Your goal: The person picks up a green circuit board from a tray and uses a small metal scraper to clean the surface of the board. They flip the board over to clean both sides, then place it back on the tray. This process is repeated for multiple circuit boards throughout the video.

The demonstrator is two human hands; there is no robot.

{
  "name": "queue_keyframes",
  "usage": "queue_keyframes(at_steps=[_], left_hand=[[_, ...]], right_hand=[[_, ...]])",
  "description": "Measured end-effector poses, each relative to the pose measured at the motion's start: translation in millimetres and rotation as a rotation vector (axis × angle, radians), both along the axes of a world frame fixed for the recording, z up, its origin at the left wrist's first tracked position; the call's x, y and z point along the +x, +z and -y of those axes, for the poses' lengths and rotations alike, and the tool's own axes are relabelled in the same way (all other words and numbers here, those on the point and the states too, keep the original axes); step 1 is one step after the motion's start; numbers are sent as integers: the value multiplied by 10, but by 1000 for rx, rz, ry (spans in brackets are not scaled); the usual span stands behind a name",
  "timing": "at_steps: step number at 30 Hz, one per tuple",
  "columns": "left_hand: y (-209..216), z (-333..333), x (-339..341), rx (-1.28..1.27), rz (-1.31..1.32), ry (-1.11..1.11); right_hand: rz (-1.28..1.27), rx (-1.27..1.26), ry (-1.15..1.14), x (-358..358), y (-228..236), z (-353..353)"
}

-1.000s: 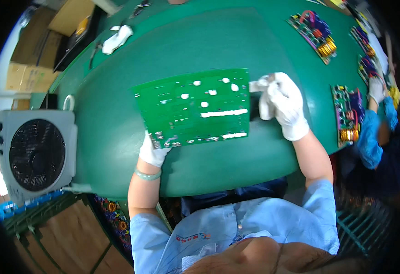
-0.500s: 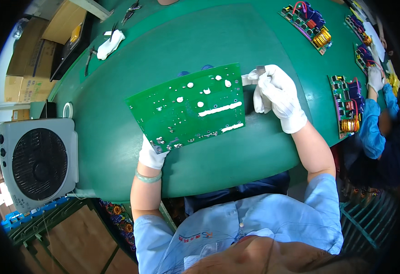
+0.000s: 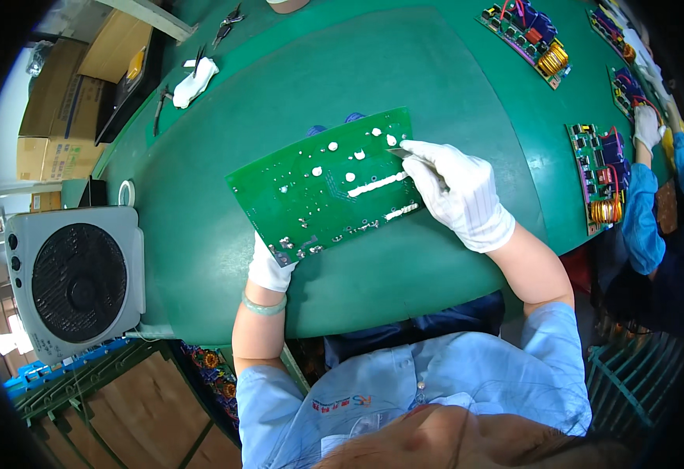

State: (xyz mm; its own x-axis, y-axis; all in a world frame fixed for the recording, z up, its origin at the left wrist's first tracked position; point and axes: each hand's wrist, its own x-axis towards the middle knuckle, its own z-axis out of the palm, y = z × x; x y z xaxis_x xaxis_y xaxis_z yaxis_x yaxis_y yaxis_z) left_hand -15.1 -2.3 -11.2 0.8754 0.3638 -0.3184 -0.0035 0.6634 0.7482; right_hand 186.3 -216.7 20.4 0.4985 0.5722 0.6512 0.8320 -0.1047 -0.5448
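— Pinched at its lower left corner, the flat green circuit board with white blobs and strips on its upturned face sits in the grip of the white-gloved left hand, closed on the edge from below. The board lies near the middle of the frame, over the green worktop, tilted so its right end is higher in the picture.

— And the other hand?

— The white-gloved right hand rests at the board's right edge, its grip closed on a thin grey pointed tool whose tip touches the board near a white blob at the upper right.

— What could go wrong?

— As I judge it, the board is held at one corner only, so a push from the tool could make it pivot or slip. A skidding tip might scrape the solder side or smear the white patches.

— Anything else close by?

— A grey box fan at the lower left, a crumpled white cloth and dark pliers at the upper left, populated boards with coloured parts at the upper right, and another person's blue sleeve at the right edge, well apart.
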Motion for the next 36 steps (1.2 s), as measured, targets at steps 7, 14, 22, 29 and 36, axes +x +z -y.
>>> queue_keyframes(at_steps=[7, 14, 22, 29, 36], left_hand=[[10, 19, 1, -26, -1, 7], [29, 37, 10, -45, 3, 7], [54, 74, 33, -61, 8, 10], [73, 44, -43, -83, 7, 42], [78, 42, -81, -91, 9, 61]], right_hand=[[98, -14, -64, -14, -1, -19], [118, -19, -63, -14, -12, -21], [39, -15, 57, 22, -27, 6], [65, 43, 10, 70, 16, 4], [116, -91, -38, 13, 31, 14]])
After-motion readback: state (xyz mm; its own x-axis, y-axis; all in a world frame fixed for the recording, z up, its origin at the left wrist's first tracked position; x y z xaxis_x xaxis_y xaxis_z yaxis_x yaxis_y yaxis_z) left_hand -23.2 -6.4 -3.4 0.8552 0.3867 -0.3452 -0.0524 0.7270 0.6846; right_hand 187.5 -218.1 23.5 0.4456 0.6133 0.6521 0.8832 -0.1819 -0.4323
